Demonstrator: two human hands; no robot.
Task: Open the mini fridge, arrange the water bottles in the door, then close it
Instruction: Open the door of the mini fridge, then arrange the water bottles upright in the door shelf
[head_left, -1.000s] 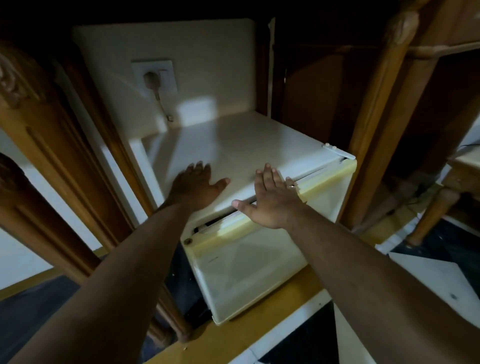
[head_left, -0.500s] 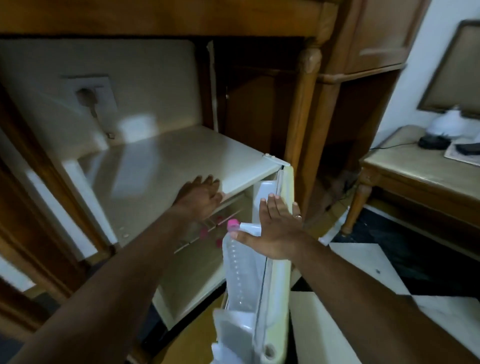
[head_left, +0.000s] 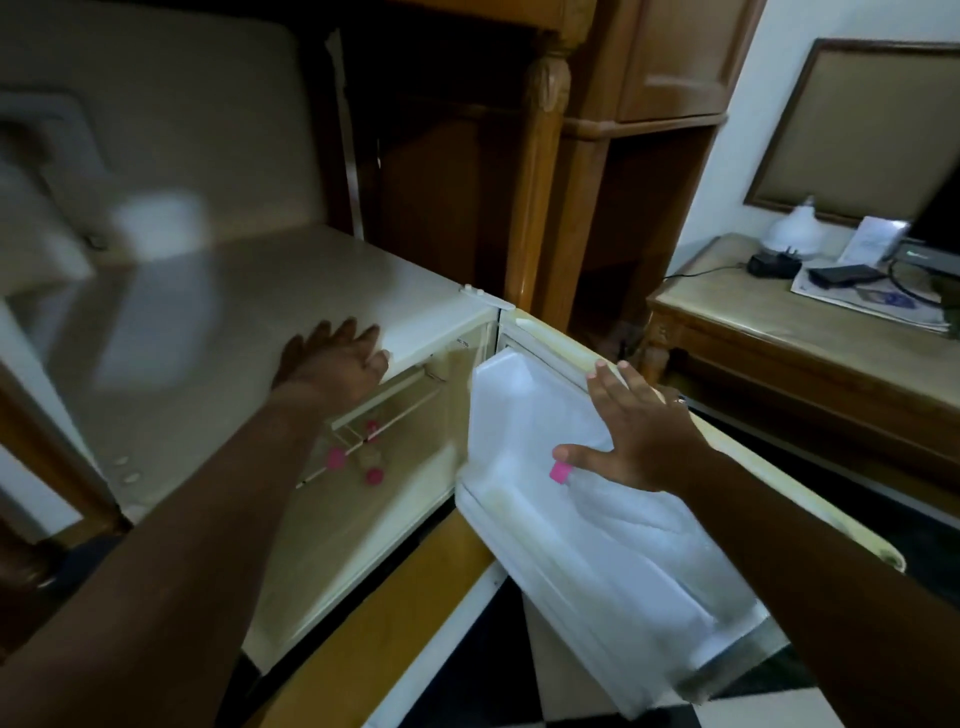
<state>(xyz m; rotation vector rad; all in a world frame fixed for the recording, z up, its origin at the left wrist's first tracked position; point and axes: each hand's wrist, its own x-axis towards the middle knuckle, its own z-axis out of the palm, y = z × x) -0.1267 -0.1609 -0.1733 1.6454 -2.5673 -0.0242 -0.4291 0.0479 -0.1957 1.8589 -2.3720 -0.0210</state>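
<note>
1. The mini fridge (head_left: 270, 332) sits low under a wooden cabinet (head_left: 550, 156); every place below is given from the fridge
2. The fridge door (head_left: 597, 519) stands wide open, hinged at the fridge's right front corner and swung out to the right over the checkered floor (head_left: 467, 691)
3. The left hand (head_left: 332, 364) lies flat on the fridge's top at its front edge, fingers spread and slack, gripping nothing
4. The right hand (head_left: 639, 436) rests against the upper part of the door's white inner lining, palm down and fingers splayed wide; it holds nothing, only presses on the door
5. A water bottle (head_left: 613, 499) with a pink cap (head_left: 560, 472) stands in the door's inner shelf, the cap just below the right thumb
6. More pink bottle caps (head_left: 353, 457) show inside the fridge's compartment, beneath a wire rack (head_left: 384, 410) near the top; how many bottles lie there is hard to tell through blur
7. To the right of the fridge, past the cabinet leg, a low wooden side table (head_left: 753, 332) carries a white lamp base (head_left: 795, 228), cables and papers
8. Behind the fridge a pale wall (head_left: 182, 114) is blurred
</note>
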